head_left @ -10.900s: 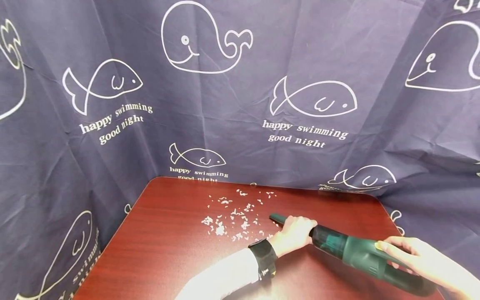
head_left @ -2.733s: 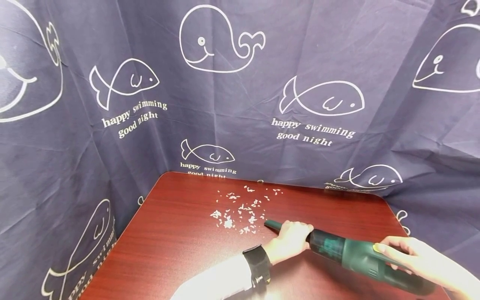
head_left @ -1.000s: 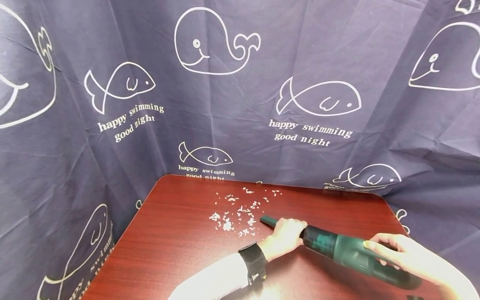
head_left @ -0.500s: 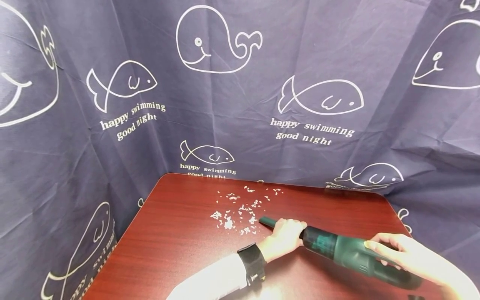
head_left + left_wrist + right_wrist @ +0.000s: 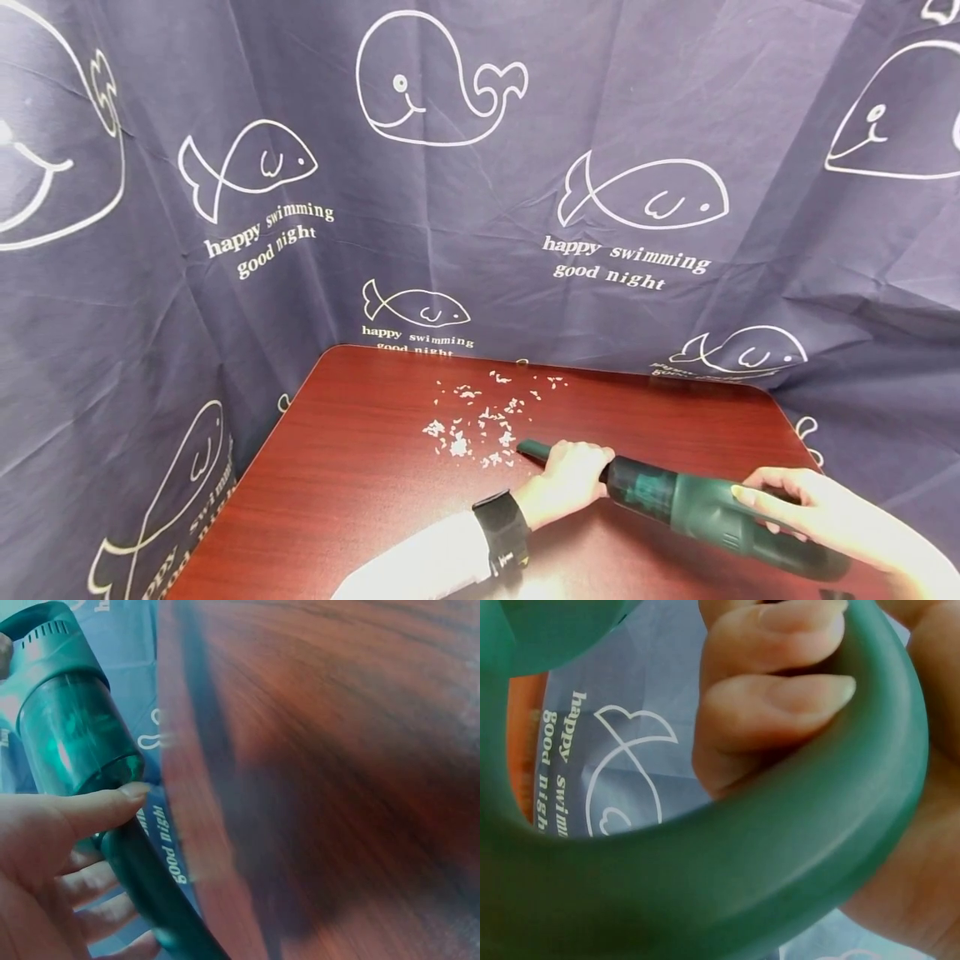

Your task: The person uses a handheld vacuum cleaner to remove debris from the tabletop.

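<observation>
A green handheld vacuum cleaner (image 5: 712,510) slants across the right of the head view, its narrow nozzle (image 5: 534,450) pointing left at the table. My left hand (image 5: 573,479) grips it where the nozzle meets the clear dust cup (image 5: 641,486); in the left wrist view the thumb lies across that neck. The right hand (image 5: 795,500) is wrapped round the loop handle (image 5: 780,862), fingers curled over it in the right wrist view. Just left of the nozzle tip lie scattered white paper scraps (image 5: 459,446). Whether the tip touches the table is hard to tell.
The reddish-brown wooden table (image 5: 337,483) has rounded far corners. A grey-blue curtain (image 5: 487,208) printed with white whales and fish hangs behind and at both sides. A small dark object (image 5: 836,594) shows at the lower right edge.
Since the oldest frame, the nozzle has shifted left, and scraps near it at the right of the scatter are gone. Over the last second it has moved only slightly; both hands keep their hold.
</observation>
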Demonstrator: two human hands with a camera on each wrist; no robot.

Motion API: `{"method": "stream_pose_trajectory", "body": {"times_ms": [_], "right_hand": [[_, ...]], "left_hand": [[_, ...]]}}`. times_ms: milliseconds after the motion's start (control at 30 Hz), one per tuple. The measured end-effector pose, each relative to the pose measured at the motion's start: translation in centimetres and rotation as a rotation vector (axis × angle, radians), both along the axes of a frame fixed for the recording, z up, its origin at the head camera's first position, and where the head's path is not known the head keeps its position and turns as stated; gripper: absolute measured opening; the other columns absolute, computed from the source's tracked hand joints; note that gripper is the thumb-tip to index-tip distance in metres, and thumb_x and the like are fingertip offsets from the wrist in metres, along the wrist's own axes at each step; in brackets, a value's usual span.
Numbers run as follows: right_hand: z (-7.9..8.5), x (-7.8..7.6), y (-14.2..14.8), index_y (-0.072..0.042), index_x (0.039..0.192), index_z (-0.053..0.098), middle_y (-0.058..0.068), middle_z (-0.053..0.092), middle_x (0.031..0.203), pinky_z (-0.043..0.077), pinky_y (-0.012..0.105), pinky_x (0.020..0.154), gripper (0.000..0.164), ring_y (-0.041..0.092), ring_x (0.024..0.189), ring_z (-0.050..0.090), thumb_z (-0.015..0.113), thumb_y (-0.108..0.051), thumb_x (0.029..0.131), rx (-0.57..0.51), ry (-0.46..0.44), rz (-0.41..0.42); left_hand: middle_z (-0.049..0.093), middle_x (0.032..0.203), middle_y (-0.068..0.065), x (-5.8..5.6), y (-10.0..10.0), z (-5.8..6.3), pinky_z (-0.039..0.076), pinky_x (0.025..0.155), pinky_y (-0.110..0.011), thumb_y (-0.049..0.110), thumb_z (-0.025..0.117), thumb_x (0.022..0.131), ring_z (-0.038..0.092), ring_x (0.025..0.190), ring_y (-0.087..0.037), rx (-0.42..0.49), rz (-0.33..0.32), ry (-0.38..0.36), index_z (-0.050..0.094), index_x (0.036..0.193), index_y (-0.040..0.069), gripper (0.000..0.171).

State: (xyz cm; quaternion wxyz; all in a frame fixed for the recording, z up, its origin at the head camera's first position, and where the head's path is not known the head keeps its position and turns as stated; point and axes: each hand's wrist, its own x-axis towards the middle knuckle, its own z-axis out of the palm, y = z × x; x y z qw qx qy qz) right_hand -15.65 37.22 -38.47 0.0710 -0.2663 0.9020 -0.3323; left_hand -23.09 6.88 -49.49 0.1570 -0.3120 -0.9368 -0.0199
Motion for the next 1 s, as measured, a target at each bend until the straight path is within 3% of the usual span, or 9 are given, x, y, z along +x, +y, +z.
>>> {"method": "stream_pose_trajectory", "body": {"times_ms": [300, 700, 1000], "right_hand": [[0.5, 0.4, 0.6, -0.020, 0.103, 0.070, -0.009, 0.060, 0.072, 0.043, 0.028, 0.049, 0.023, 0.009, 0.054, 0.054, 0.051, -0.010, 0.107, 0.000, -0.134, -0.031], [0.8, 1.0, 1.0, -0.023, 0.101, 0.069, -0.011, 0.059, 0.071, 0.041, 0.027, 0.049, 0.024, 0.007, 0.055, 0.053, 0.050, -0.010, 0.107, 0.042, -0.109, -0.040], [0.8, 1.5, 1.4, -0.023, 0.099, 0.069, -0.012, 0.059, 0.072, 0.042, 0.028, 0.050, 0.024, 0.007, 0.058, 0.054, 0.049, -0.012, 0.108, 0.041, -0.153, -0.047]], "left_hand": [[0.074, 0.086, 0.014, 0.7, 0.0, 0.2, 0.041, 0.054, -0.027, 0.057, 0.085, 0.077, 0.068, 0.072, -0.004, -0.006, -0.016, 0.052, 0.068, 0.093, 0.029, 0.037], [0.072, 0.086, 0.015, 1.0, 0.2, -0.2, 0.039, 0.054, -0.027, 0.053, 0.086, 0.076, 0.067, 0.072, -0.004, 0.044, -0.048, 0.017, 0.067, 0.091, 0.028, 0.035], [0.073, 0.085, 0.015, 1.8, 0.6, -0.4, 0.039, 0.053, -0.026, 0.060, 0.084, 0.076, 0.067, 0.071, -0.003, -0.003, -0.043, 0.077, 0.067, 0.091, 0.029, 0.038]]}}
